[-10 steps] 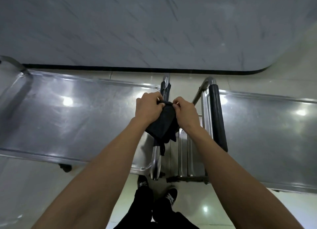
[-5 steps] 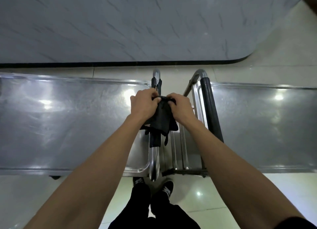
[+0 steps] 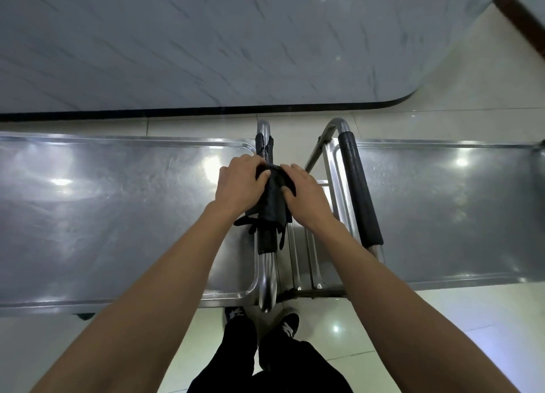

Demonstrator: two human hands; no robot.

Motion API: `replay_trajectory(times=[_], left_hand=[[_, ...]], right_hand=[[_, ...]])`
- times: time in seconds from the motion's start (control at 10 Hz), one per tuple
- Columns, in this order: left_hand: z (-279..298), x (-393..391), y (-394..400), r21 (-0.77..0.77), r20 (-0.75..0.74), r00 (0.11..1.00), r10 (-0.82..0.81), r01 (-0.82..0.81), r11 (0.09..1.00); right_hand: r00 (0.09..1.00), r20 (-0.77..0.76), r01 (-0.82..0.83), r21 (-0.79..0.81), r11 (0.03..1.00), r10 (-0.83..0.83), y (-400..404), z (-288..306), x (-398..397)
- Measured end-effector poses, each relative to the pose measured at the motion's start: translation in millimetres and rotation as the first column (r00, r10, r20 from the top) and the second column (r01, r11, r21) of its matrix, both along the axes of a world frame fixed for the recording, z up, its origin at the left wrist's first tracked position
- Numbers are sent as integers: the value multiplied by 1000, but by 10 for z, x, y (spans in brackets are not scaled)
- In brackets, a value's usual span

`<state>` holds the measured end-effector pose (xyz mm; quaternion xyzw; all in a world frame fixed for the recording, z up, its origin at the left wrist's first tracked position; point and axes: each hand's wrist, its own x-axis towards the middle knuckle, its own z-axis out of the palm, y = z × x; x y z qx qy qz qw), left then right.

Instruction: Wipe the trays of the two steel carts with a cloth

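On your left, the left cart's tray holds only glare spots. Your left hand and right hand both grip the black cloth, bunched over that cart's handle between the two carts. Since a second ago your view has swung right. The right cart's tray lies bare: two trays, one cloth.

Dim, bluish light over my arms; overhead lamps glare off both steel trays, and wide-angle bending curves the edges
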<state>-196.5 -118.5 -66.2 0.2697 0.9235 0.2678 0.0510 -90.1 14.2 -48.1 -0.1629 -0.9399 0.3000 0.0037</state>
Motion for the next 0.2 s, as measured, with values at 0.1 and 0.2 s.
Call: replay_trajectory(times=[0.1, 0.2], left_hand=[[143, 9, -53, -46, -90, 995, -32, 28, 999], [320, 100, -78, -157, -161, 985, -65, 39, 987]], right_hand=[[1000, -1, -31, 79, 996, 31, 46, 191, -4], [997, 51, -67, 117, 991, 61, 132, 368, 39]])
